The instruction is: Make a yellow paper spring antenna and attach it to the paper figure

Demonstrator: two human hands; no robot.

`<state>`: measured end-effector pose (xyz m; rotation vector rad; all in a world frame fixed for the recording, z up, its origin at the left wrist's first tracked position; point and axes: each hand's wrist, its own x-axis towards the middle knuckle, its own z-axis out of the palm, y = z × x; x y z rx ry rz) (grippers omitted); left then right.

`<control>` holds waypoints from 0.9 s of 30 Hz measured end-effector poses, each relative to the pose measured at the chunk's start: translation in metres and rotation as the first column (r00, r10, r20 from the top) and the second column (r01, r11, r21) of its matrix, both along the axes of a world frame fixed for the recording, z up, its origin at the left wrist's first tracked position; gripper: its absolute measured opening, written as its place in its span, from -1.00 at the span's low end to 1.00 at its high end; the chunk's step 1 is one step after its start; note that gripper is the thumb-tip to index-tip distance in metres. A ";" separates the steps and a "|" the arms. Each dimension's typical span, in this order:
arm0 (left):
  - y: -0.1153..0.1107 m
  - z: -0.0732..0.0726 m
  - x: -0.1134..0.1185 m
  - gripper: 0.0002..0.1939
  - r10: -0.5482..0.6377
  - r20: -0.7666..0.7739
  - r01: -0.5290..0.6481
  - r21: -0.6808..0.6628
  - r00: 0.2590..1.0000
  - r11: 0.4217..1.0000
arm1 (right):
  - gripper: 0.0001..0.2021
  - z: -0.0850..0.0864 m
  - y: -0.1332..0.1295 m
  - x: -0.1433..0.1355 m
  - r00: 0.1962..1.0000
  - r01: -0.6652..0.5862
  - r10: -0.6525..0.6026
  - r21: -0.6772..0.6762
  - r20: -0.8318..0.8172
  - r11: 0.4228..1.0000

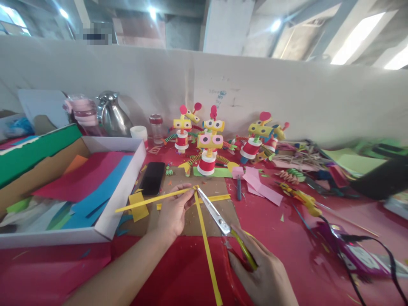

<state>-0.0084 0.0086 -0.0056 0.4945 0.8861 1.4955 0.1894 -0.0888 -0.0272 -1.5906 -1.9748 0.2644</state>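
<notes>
Pinched between the fingertips of my left hand are two yellow paper strips joined at one end. One strip runs out to the left, the other hangs down toward me. My right hand grips a pair of scissors by its handles, one yellow-green and one red. The blade tips point up and left, close to the joined corner of the strips. Under both hands lies a brown cardboard sheet. Another yellow strip rests on it, and a yellow paper piece lies at its left.
A box of coloured paper stands left, beside a black phone. Several paper-cup figures stand at the back. To the right are pink paper, a yellow glue gun with a black cord, and a purple device.
</notes>
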 end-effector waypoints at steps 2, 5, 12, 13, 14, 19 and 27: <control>0.000 -0.001 0.000 -0.73 0.002 -0.001 -0.002 0.005 1.000 1.000 | -0.59 0.000 0.000 -0.001 1.000 0.000 0.000 -0.018 -0.015 1.000; -0.001 -0.001 0.000 -0.72 0.010 0.004 -0.010 0.001 1.000 1.000 | -0.59 -0.001 0.001 -0.003 1.000 -0.007 0.007 -0.016 -0.016 1.000; 0.000 0.000 -0.001 -0.74 0.000 0.029 0.000 -0.016 1.000 1.000 | -0.59 -0.002 -0.002 -0.004 0.999 -0.023 0.021 0.042 0.046 0.999; 0.000 0.000 -0.001 -0.74 -0.001 0.030 0.001 -0.019 1.000 1.000 | -0.60 -0.003 -0.003 -0.004 0.998 -0.028 0.026 0.035 0.051 0.999; 0.000 0.000 -0.001 -0.75 -0.002 0.031 0.003 -0.021 1.000 1.000 | -0.60 -0.003 -0.003 -0.004 0.998 -0.033 0.032 0.025 0.055 0.999; 0.000 0.000 -0.001 -0.77 -0.002 0.023 0.002 -0.022 1.000 1.000 | -0.60 -0.005 -0.001 -0.004 0.998 -0.044 0.043 0.010 0.039 0.999; 0.001 0.001 -0.005 -0.72 -0.031 -0.017 0.031 -0.002 0.999 1.000 | -0.59 -0.005 0.008 0.038 0.964 0.223 -0.214 -0.046 0.156 0.974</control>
